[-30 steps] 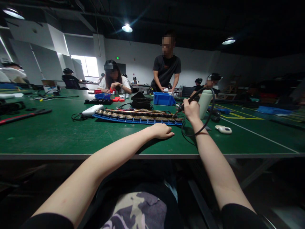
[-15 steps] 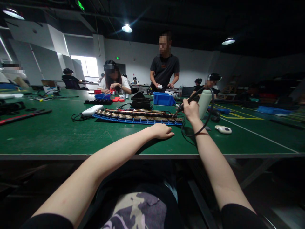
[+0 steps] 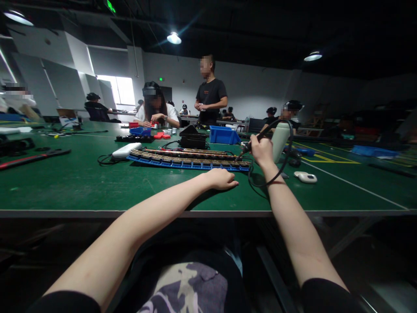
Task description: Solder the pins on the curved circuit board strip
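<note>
My right hand [image 3: 261, 151] is closed around the dark handle of a soldering iron [image 3: 246, 148]. The iron slants down to the left, its tip at the right end of a long blue strip [image 3: 192, 165] lined with gold-coloured rows; whether it touches cannot be made out. A black cable loops from the iron past my right wrist. My left hand [image 3: 222, 179] rests on the green table just in front of the strip, fingers curled under. What they hold, if anything, is hidden.
A pale green bottle [image 3: 280, 142] stands right behind my right hand. A small white case [image 3: 305, 177] lies further right. Behind the strip are a white box [image 3: 127, 150], a black holder [image 3: 192, 138] and a blue bin [image 3: 224, 134]. Co-workers sit across the table.
The standing person across the table has moved left and further back, hands now together. My hands, the soldering iron and the strip look unmoved.
</note>
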A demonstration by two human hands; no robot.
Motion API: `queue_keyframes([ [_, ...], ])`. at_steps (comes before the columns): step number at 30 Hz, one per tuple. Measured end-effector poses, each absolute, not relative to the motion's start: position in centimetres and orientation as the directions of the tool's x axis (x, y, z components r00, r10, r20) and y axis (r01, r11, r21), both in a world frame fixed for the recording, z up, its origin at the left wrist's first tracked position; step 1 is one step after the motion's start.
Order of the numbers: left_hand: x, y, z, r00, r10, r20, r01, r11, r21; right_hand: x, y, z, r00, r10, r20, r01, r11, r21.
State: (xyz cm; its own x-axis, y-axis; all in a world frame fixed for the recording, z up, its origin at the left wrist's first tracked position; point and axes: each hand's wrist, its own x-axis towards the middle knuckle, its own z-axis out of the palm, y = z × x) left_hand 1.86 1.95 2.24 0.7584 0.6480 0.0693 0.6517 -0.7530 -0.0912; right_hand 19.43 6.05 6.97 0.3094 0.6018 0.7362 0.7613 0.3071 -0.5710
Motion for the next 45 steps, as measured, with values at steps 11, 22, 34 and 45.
queue_keyframes([
  [11, 1.7, 1.9, 2.3, 0.762, 0.645, 0.066, 0.648, -0.755, -0.100, 21.1, 6.2, 7.6, 0.406, 0.507, 0.760, 0.786, 0.229, -0.573],
  [22, 1.6, 2.1, 2.0, 0.766, 0.637, 0.084, 0.643, -0.761, -0.089, 22.4, 7.0, 7.2, 0.427, 0.528, 0.734, 0.802, 0.153, -0.577],
  [34, 1.6, 1.9, 2.1, 0.770, 0.633, 0.076, 0.637, -0.761, -0.123, 21.4, 6.2, 7.4, 0.401, 0.576, 0.712, 0.855, 0.044, -0.517],
  [45, 1.7, 2.2, 2.0, 0.773, 0.630, 0.074, 0.634, -0.763, -0.125, 22.1, 6.9, 7.2, 0.402, 0.577, 0.711, 0.836, 0.085, -0.542],
])
